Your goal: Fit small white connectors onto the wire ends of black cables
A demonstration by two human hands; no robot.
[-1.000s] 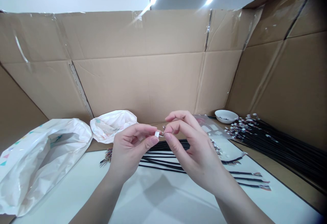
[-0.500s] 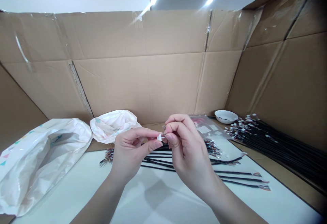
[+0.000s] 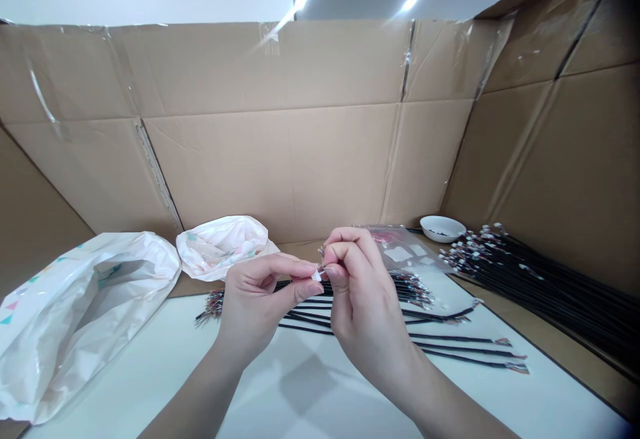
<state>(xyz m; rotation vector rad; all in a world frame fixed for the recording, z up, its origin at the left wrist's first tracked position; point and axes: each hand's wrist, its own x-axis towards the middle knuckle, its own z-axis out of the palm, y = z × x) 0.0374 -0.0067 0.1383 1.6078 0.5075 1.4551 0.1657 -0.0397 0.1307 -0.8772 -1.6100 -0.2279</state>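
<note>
Between thumb and forefinger, my left hand (image 3: 263, 299) pinches a small white connector housing (image 3: 317, 276). My right hand (image 3: 365, 299) is closed on thin wires (image 3: 324, 269) right beside it, its fingertips nearly meeting those of the left. Whether a wire end sits inside the housing is too small to tell. Below and behind both hands, black cables (image 3: 310, 315) with stripped, coloured wire ends lie across the white table (image 3: 260, 385). The hands cover the middle of several of these cables.
Two white plastic bags (image 3: 65, 332) stand at the left. At the back right are a clear bag (image 3: 400, 245) and a white bowl (image 3: 443, 228) with small dark pieces. A large bundle of black cables (image 3: 545, 292) with white connectors lies right. Cardboard walls (image 3: 280, 165) enclose the table.
The white connector housing has tilted and shifted slightly right and down with my left fingertips. My right hand has moved a little left, still pinching the wires.
</note>
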